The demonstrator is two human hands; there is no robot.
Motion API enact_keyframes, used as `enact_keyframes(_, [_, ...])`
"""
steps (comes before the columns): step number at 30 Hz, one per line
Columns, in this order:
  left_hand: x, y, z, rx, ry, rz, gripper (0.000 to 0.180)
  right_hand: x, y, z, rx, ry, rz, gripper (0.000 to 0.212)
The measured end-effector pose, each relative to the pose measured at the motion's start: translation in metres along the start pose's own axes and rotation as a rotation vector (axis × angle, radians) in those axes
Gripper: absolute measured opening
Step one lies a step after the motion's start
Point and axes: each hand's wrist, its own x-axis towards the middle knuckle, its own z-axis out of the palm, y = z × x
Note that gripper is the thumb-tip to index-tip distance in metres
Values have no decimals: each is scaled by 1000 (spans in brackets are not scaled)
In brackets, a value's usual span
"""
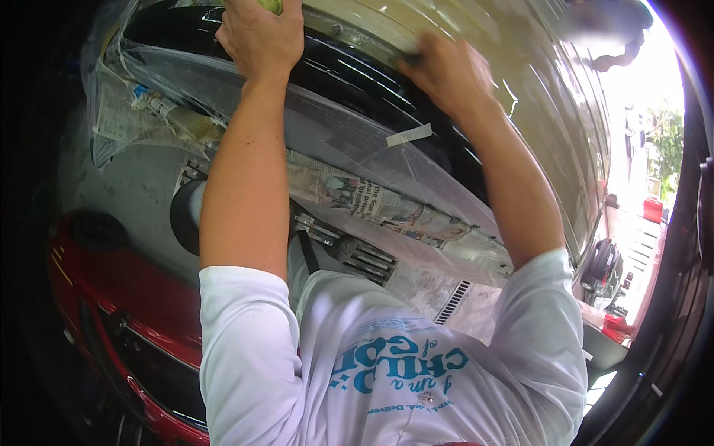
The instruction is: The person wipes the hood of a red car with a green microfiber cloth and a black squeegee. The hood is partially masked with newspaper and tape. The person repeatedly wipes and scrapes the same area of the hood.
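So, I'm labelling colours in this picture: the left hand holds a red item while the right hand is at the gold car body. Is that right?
Not quite: the head view shows a yellow-green item in the left hand, not a red one. The right hand is indeed at the gold car body.

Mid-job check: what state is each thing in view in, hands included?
Left hand: closed around the yellow-green thing.
Yellow-green thing: held, partly out of frame.
Right hand: curled, blurred; grip unclear.
Small dark piece: at the right fingertips, blurred.
Black band: glossy.
Plastic sheet: draped, wrinkled.
Tape strip: stuck on.
Newspaper: spread below the band.
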Motion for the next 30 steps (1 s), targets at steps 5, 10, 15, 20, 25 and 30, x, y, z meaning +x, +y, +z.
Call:
enact_keyframes(5, [4,4,-6,-27,-6,-1,83,-77,72,7,-104,-25,114,40])
enact_keyframes(10, [1,2,-1,-25,-9,27,87,-1,17,20,-26,151,-98,35])
enact_keyframes(15, [-1,-2,-3,-74,-13,13,86,25,-25,10,14,130,-85,32])
enact_keyframes(20, [3,-4,-7,-76,-5,33,87,-67,59,7,-96,-9,145,28])
enact_keyframes(25, [1,-3,0,-49,10,31,88,-19,16,8,-52,23,6,29])
enact_keyframes(30, [1,1,-2,-55,-26,22,88,40,-39,2,11,97,-29,25])
